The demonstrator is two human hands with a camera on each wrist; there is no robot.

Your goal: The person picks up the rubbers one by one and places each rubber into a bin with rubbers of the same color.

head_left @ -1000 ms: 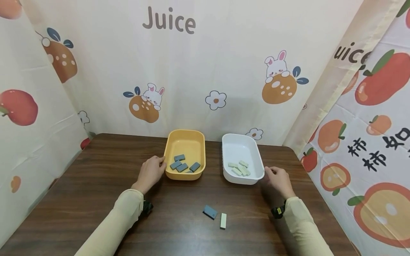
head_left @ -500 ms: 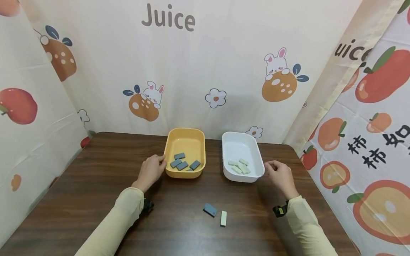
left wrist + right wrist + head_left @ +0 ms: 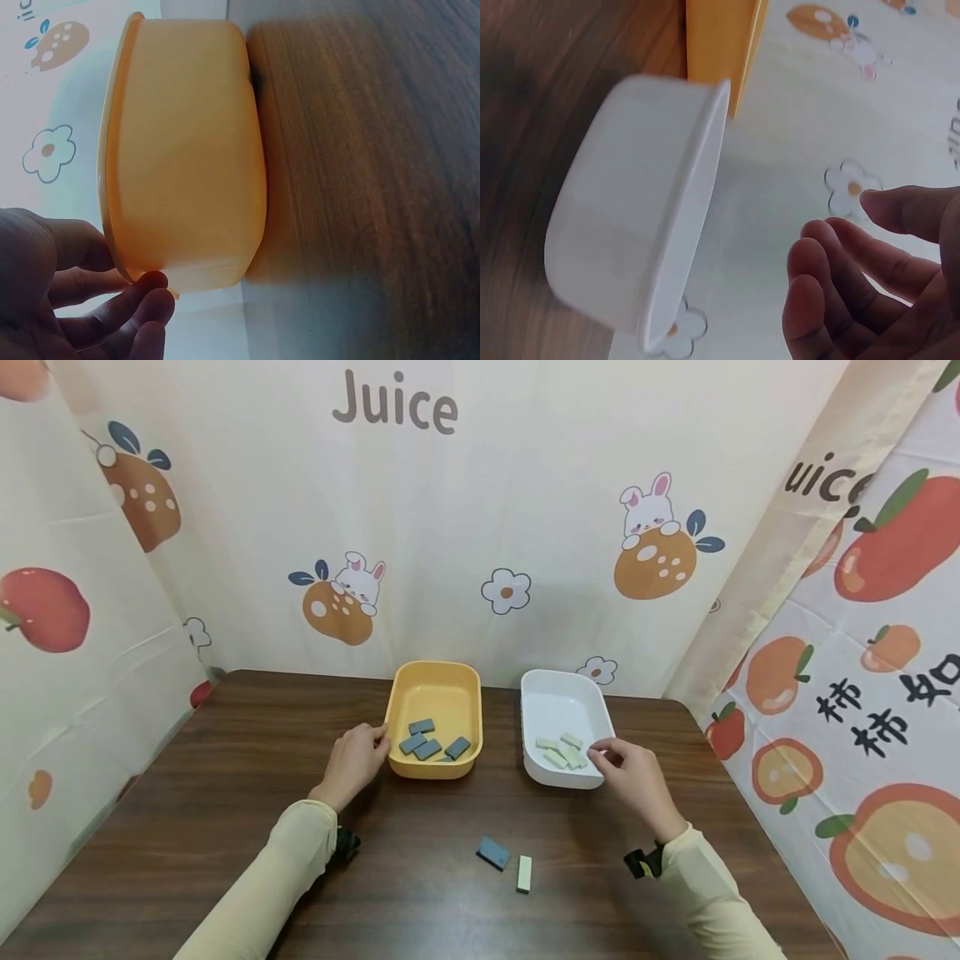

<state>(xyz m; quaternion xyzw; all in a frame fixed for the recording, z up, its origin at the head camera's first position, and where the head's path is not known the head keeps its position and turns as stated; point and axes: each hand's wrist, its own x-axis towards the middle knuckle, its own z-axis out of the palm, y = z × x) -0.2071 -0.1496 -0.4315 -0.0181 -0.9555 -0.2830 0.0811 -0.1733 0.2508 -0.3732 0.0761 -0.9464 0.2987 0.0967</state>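
My left hand [image 3: 352,764] pinches the rim of the yellow bin [image 3: 187,142] near its front left corner, thumb on one side and fingers on the other. Several blue-grey rectangular blocks [image 3: 428,749] lie in that bin. Over the right rim of the white bin [image 3: 562,693] is my right hand [image 3: 633,777], fingers loosely bent, holding nothing. The right wrist view has its thumb and fingers apart from the bin's rim. Inside the white bin lie several pale green blocks [image 3: 557,758]. One blue-grey block [image 3: 492,853] and a pale green block [image 3: 524,874] rest side by side on the table.
Both bins stand near the back edge of the dark wooden table [image 3: 420,893], with a gap between them. A printed curtain [image 3: 450,527] hangs behind the table, and more fabric [image 3: 862,693] hangs along the sides.
My right hand has left the white bin's right rim and moved up and leftward over it. The left hand stays on the yellow bin; the blocks lie where they were.
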